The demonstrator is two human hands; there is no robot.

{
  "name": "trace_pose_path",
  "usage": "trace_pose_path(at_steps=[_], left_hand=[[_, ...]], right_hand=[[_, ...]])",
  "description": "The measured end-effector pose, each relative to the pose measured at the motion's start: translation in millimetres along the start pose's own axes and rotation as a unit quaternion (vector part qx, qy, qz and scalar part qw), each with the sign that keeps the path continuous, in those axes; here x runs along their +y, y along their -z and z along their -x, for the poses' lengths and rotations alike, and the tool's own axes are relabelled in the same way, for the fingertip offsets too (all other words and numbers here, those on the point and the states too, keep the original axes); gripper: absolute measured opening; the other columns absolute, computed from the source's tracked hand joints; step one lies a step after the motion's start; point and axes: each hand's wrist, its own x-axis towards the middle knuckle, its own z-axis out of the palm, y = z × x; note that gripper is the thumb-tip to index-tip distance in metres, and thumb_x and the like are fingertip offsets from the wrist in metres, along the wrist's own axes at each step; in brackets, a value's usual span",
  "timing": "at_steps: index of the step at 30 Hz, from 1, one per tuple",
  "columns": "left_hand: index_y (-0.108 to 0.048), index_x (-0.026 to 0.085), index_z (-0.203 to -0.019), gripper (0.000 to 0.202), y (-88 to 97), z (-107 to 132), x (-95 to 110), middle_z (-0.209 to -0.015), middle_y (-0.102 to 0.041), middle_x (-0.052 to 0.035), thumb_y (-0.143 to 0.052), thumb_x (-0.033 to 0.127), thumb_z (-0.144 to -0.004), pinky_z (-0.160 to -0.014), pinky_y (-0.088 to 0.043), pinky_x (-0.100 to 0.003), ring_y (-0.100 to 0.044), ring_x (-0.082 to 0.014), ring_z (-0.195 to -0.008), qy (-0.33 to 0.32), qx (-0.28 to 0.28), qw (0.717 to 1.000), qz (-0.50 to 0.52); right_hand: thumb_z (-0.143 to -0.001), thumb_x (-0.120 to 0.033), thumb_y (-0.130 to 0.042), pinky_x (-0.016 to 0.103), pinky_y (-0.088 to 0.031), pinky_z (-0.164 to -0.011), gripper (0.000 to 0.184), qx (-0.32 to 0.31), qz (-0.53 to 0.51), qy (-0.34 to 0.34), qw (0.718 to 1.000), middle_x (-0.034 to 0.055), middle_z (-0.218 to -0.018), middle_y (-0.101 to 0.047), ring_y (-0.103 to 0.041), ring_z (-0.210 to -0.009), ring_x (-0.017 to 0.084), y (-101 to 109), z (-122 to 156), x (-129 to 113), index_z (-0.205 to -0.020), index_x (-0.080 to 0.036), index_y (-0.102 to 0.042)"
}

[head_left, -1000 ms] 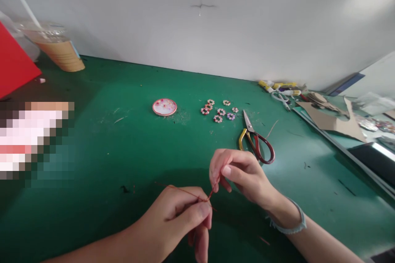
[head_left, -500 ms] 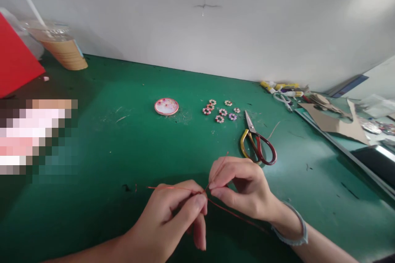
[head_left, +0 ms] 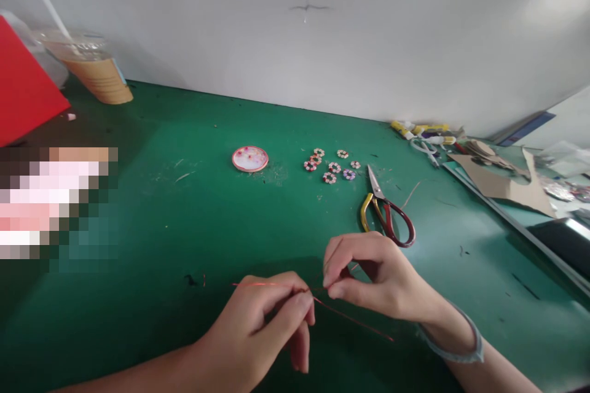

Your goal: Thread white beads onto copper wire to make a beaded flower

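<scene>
A thin red thread [head_left: 265, 285] runs between both hands low over the green mat [head_left: 207, 221]. My left hand [head_left: 262, 325] pinches it between thumb and forefinger, with a short end sticking out to the left. My right hand [head_left: 373, 279] pinches the same thread just to the right, and a loose tail [head_left: 359, 322] trails down and right beneath it. The two pinches are only a few centimetres apart. A pale band circles my right wrist.
Scissors [head_left: 387, 212] with red and yellow handles lie just beyond my right hand. Several small bead rings [head_left: 332, 167] and a round pink dish [head_left: 249, 158] sit farther back. An iced drink cup [head_left: 94, 73] stands far left; cardboard scraps [head_left: 502, 181] and glue tubes [head_left: 421, 130] lie at the right.
My right hand dropped from above the left hand to level with it and shifted right, drawing the thread out sideways. The left hand kept its pinch and hardly moved.
</scene>
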Motion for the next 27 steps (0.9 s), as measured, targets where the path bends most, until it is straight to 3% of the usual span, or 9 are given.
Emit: trace_pose_path(at_steps=[5,16,19,23,27], left_hand=[[-0.057,0.019,-0.075,0.03,0.2,-1.0,0.4,-0.051,-0.071,0.0007,-0.038,0.026,-0.097,-0.055,-0.04,-0.021,-0.059,-0.0125,-0.049,-0.023,-0.033,0.998,-0.046],[-0.055,0.019,-0.073,0.033,-6.4,2.0,-10.2,-0.045,-0.064,0.001,-0.036,0.029,-0.098,-0.052,-0.043,-0.02,-0.059,-0.0135,-0.045,-0.03,-0.038,0.996,-0.079],[-0.056,0.019,-0.074,0.032,-4.2,0.7,-7.8,-0.045,-0.063,0.0023,-0.037,0.029,-0.097,-0.054,-0.044,-0.02,-0.058,-0.0129,-0.045,-0.019,-0.048,0.998,-0.044],[-0.056,0.02,-0.077,0.03,-2.1,0.6,-5.5,-0.047,-0.065,0.0021,-0.035,0.028,-0.097,-0.052,-0.043,-0.019,-0.057,-0.0123,-0.045,-0.019,-0.073,0.997,0.028],[-0.056,0.02,-0.078,0.03,-1.5,2.0,-5.1,-0.049,-0.069,-0.0001,-0.034,0.028,-0.097,-0.054,-0.044,-0.019,-0.059,-0.0126,-0.047,-0.047,-0.076,0.996,-0.001]], right_hand=[[-0.08,-0.018,-0.067,0.023,-0.04,-0.054,0.01,-0.072,-0.026,-0.019,0.997,0.0032,-0.066,-0.061,-0.052,-0.059,0.012,-4.3,-5.3,2.3,-0.073,-0.012,-0.066],[-0.076,-0.007,-0.053,0.021,-0.027,-0.045,0.023,-0.087,0.003,-0.038,0.995,-0.0051,-0.052,-0.043,-0.034,-0.048,0.007,-15.2,-3.3,8.5,-0.056,-0.016,-0.05],[-0.079,-0.008,-0.055,0.021,-0.03,-0.046,0.022,-0.096,0.008,-0.045,0.994,-0.004,-0.054,-0.048,-0.039,-0.049,0.007,-11.0,-3.9,4.0,-0.058,-0.015,-0.054],[-0.078,-0.012,-0.064,0.022,-0.041,-0.054,0.003,-0.06,0.02,-0.053,0.997,0.0009,-0.069,-0.059,-0.051,-0.06,0.011,-6.2,-1.8,-4.0,-0.077,-0.014,-0.063],[-0.075,-0.005,-0.064,0.02,-0.042,-0.053,0.008,-0.033,0.022,0.002,0.999,0.0016,-0.07,-0.06,-0.052,-0.059,0.009,-9.8,1.2,-3.3,-0.077,-0.013,-0.063]])
